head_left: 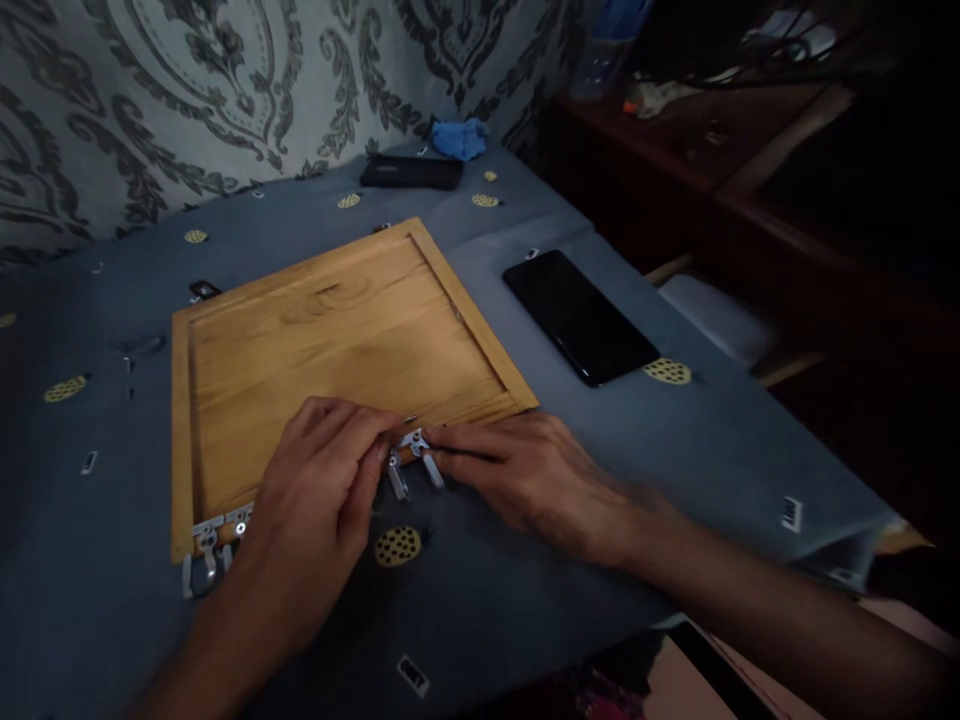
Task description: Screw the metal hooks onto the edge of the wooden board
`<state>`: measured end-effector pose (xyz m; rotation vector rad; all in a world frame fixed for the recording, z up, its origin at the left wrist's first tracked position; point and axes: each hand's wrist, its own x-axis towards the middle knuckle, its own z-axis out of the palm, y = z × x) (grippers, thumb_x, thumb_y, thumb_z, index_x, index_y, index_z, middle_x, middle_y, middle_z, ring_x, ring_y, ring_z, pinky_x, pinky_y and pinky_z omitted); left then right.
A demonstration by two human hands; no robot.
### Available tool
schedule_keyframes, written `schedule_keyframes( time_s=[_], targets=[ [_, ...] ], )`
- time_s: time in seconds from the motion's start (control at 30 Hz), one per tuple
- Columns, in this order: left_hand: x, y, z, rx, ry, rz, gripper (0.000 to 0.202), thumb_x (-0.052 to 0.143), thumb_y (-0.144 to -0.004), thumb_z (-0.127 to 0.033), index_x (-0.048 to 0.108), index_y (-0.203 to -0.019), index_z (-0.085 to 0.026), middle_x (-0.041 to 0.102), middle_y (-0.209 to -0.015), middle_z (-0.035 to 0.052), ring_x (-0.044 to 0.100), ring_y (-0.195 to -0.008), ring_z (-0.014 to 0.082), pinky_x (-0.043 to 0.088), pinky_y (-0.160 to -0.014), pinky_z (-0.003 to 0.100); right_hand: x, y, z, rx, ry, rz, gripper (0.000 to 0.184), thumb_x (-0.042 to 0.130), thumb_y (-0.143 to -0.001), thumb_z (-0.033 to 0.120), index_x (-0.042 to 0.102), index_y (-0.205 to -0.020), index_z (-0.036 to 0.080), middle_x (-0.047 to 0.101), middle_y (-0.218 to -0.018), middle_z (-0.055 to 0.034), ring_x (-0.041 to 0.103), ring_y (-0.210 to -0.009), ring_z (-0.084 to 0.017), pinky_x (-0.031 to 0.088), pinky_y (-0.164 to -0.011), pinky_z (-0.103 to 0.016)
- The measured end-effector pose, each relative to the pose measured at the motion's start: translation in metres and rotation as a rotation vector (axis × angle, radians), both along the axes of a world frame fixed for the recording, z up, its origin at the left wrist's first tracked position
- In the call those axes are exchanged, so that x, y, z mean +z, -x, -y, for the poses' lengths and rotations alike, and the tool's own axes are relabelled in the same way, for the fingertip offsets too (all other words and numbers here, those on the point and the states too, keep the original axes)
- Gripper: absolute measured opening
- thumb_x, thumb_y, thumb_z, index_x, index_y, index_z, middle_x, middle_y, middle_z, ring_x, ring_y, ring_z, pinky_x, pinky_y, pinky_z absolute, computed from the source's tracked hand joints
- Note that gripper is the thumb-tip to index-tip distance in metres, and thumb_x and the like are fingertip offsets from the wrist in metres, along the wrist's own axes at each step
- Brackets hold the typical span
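Note:
A wooden cabinet door (322, 330) with a raised frame lies flat on the table. Along its near edge sits a metal hinge (417, 447), its two arms jutting out over the cloth. My left hand (322, 490) is closed, thumb and index finger pinching the hinge's left side. From the right, the closed fingers of my right hand (532, 485) press on the hinge's other side; whether something thin lies between them is too dark to tell. A small screw (409, 418) shows by my left fingertips. Another hinge (210, 545) is at the door's near left corner, partly behind my left hand.
A black phone (581, 318) lies right of the door on the blue tablecloth (517, 630). Small screws (129, 365) lie to the left. Near the patterned wall are a black case (412, 172) and a crumpled blue cloth (460, 139). Dark furniture (637, 170) borders the right.

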<state>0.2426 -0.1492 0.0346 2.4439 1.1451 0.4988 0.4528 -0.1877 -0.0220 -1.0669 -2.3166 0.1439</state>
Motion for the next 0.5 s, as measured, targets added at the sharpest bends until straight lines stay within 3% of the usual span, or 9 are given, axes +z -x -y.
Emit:
schedule_keyframes(
  time_s=[0.17, 0.3, 0.5],
  targets=[
    [-0.0004, -0.0033, 0.0000, 0.018, -0.006, -0.045, 0.022, 0.044, -0.097, -0.016, 0.063, -0.103, -0.023, 0.069, -0.094, 0.0030, 0.059, -0.093, 0.0232, 0.048, -0.081, 0.041, 0.0016, 0.0010, 0.0010, -0.027, 0.009, 0.039, 0.029, 0.051, -0.086, 0.005, 0.071, -0.102, 0.020, 0.077, -0.102, 0.0005, 0.068, -0.065, -0.012, 0.045, -0.054, -0.025],
    [-0.0033, -0.0020, 0.0042, 0.015, 0.021, -0.074, 0.017, 0.052, -0.095, -0.025, 0.060, -0.110, -0.023, 0.067, -0.101, 0.0045, 0.059, -0.098, 0.0242, 0.048, -0.085, 0.043, 0.0028, 0.0015, 0.0014, -0.022, 0.051, 0.083, 0.026, 0.053, -0.087, 0.006, 0.071, -0.100, 0.020, 0.075, -0.111, -0.0013, 0.069, -0.069, -0.012, 0.046, -0.057, -0.025],
    [-0.0097, -0.0045, 0.0087, -0.020, 0.014, -0.124, 0.034, 0.066, -0.087, -0.028, 0.053, -0.118, -0.024, 0.065, -0.110, 0.0061, 0.057, -0.106, 0.0275, 0.047, -0.088, 0.046, -0.0011, 0.0010, 0.0032, -0.023, 0.090, 0.101, 0.025, 0.055, -0.090, 0.011, 0.070, -0.108, 0.020, 0.074, -0.107, -0.0029, 0.067, -0.072, -0.012, 0.047, -0.060, -0.025]
  ],
)
